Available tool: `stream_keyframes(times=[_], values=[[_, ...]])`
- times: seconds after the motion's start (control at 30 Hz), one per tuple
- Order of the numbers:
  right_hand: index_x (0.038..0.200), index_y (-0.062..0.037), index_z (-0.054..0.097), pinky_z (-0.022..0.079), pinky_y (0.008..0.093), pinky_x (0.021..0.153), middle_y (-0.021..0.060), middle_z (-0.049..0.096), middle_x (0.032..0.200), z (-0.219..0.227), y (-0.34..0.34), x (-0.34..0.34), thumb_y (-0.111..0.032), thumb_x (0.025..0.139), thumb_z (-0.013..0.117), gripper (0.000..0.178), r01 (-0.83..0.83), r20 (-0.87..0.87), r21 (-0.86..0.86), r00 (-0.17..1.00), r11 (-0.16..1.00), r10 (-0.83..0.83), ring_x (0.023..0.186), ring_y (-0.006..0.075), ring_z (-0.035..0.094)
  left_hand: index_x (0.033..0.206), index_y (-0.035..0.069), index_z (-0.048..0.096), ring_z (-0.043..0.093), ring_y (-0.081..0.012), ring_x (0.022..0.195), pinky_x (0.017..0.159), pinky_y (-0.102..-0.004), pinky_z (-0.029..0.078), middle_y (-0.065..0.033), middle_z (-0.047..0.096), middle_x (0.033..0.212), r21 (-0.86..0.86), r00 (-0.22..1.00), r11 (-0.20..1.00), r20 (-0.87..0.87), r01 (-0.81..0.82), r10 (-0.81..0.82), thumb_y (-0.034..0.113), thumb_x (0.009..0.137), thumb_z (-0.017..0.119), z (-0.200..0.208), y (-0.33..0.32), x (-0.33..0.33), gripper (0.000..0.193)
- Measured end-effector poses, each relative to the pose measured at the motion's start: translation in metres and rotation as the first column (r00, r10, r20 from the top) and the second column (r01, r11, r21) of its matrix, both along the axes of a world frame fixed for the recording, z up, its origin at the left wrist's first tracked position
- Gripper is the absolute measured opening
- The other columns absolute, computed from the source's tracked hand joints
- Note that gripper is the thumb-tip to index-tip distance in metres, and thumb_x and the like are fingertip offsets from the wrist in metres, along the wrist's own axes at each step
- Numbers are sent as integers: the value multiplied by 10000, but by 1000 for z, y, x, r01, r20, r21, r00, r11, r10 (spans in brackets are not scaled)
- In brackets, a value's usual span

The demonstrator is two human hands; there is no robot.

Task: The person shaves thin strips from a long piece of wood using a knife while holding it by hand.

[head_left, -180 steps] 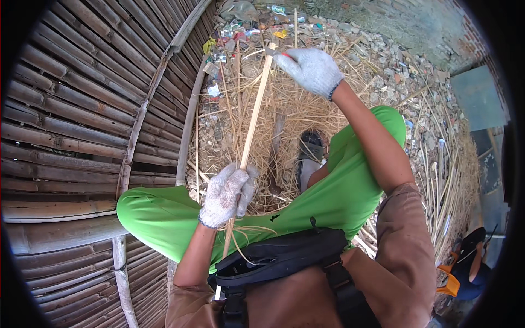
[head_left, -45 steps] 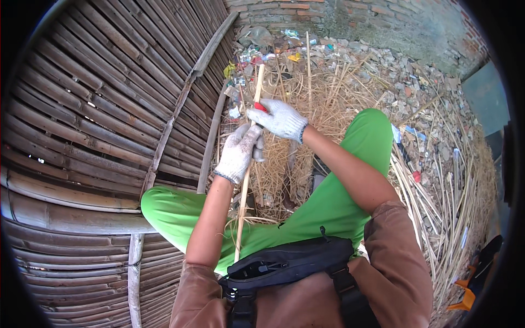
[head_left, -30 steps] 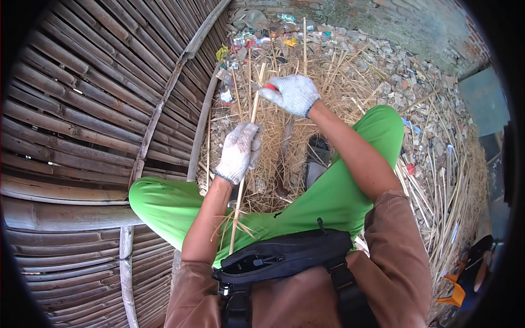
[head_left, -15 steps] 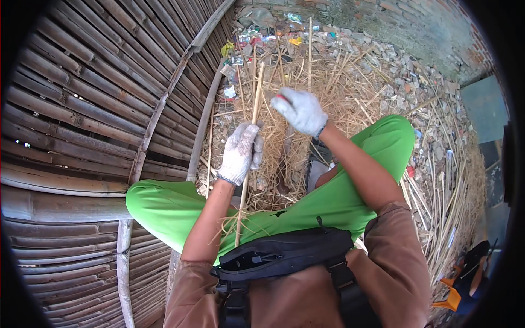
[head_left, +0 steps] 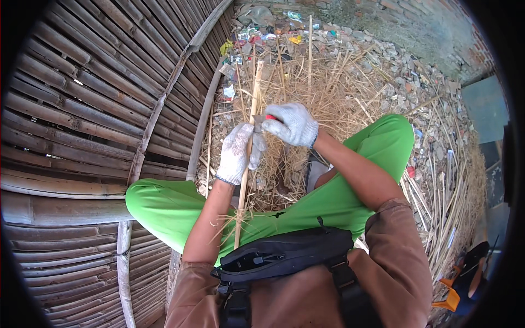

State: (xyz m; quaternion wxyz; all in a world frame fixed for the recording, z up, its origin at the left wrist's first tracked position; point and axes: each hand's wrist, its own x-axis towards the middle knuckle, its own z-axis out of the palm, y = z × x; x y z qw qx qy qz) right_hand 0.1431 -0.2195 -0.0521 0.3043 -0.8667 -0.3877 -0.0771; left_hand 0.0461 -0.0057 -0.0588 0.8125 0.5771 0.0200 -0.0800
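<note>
A long pale bamboo strip (head_left: 256,90) runs from my lap up past my knees, slightly tilted. My left hand (head_left: 234,156), in a whitish knit glove, is closed around the strip near its middle. My right hand (head_left: 295,124), gloved the same way, grips a small knife (head_left: 269,117) with a red handle; most of it is hidden by the fingers. The short grey blade meets the strip just above my left hand. Thin curled shavings (head_left: 243,217) cling to the strip's lower part over my green trousers.
Shavings (head_left: 328,82) cover the rubble ground ahead. A bamboo slat wall (head_left: 98,104) rises close on the left; a brick wall (head_left: 377,33) stands beyond. Many loose strips (head_left: 432,213) lie at the right, near an orange-and-black object (head_left: 451,295). An open black waist bag (head_left: 290,254) sits on my lap.
My right hand has moved down and left with the knife, from beyond the strip's side to the strip just above my left hand. The strip's top has shifted slightly left.
</note>
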Motion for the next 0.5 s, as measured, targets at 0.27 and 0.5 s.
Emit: stream_keyframes(times=[0.27,0.5], values=[[1085,-101,737,576,556,883,242,764,991,-5,-42,29,-691,1066,451,656,440,-190,-145,866,886,-462,982,450,741,1168,36,670,518,-118,446,367,-250,391,-45,651,726,-319,998,948,-66,-13,-9,295,1109,611,0,14,5,273],[1095,-94,736,552,578,790,238,742,955,23,-4,3,-537,1058,587,469,166,-65,27,984,986,-164,904,486,707,1157,29,686,510,-128,429,366,-263,379,-41,635,699,-222,996,975,-91,-2,-19,287,1099,621,0,-3,-3,272]])
